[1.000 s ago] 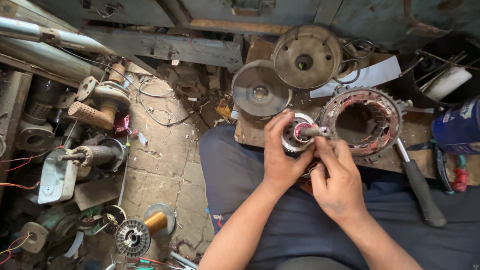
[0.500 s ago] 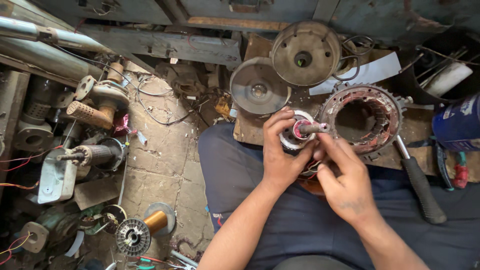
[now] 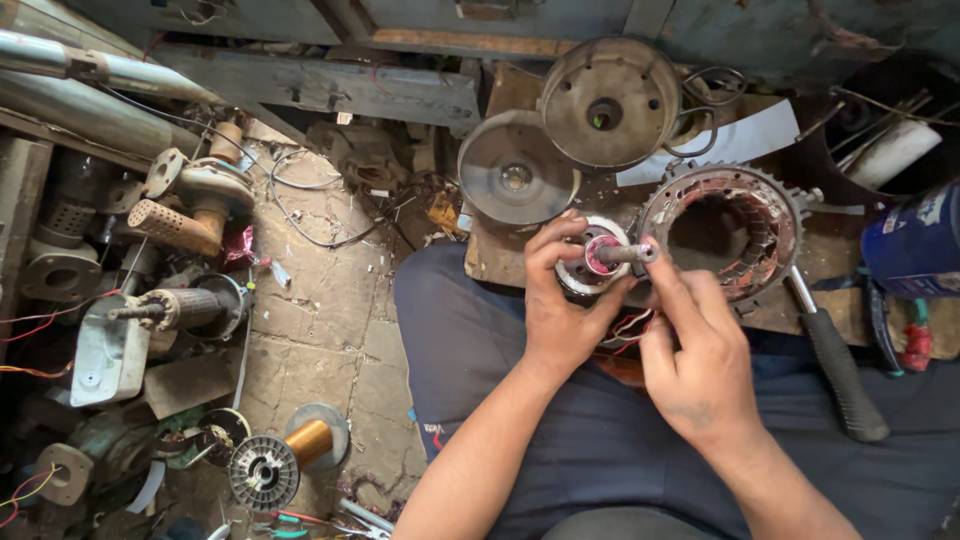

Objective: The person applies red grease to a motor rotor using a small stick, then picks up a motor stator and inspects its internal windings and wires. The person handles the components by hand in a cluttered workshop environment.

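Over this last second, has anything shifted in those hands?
Barely. The right hand slid its fingers slightly up along the shaft. The left hand keeps gripping the small rotor. The stator ring, end covers and hammer stayed put.

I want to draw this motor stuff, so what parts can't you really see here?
Head view:
- Rotor: its lower body is covered by the left hand.
- Shaft tip: hidden behind the right hand fingertips.
- Blue container: cut off by the right edge.
- Hammer head: hidden under the stator ring.
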